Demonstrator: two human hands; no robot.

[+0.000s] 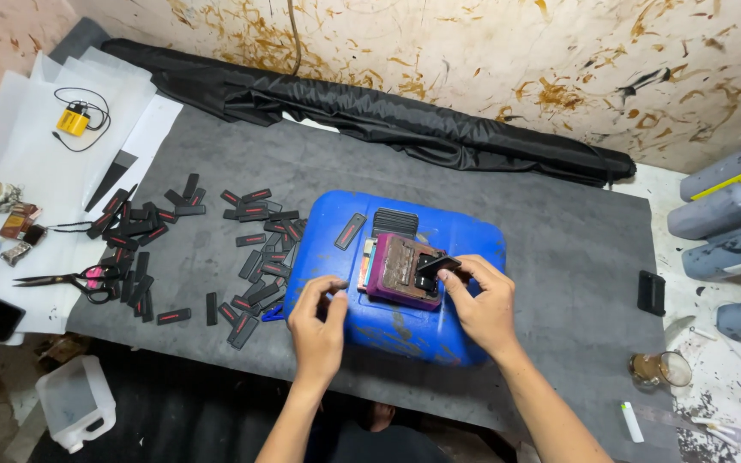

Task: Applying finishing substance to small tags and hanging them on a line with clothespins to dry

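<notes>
Black tab (437, 264) pinched in right hand (484, 302) fingertips over maroon block (401, 273), seating step likely; left hand (319, 321) fingers curled closed beside block, holding it seems nothing

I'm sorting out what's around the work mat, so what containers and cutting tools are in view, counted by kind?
Grey bottles, at the right edge: 4
Blue jerrycan, lying flat under both hands: 1
White plastic jug, on the floor at lower left: 1
Glass jar, at lower right: 1
Scissors, on the left: 1
Total: 8
</notes>
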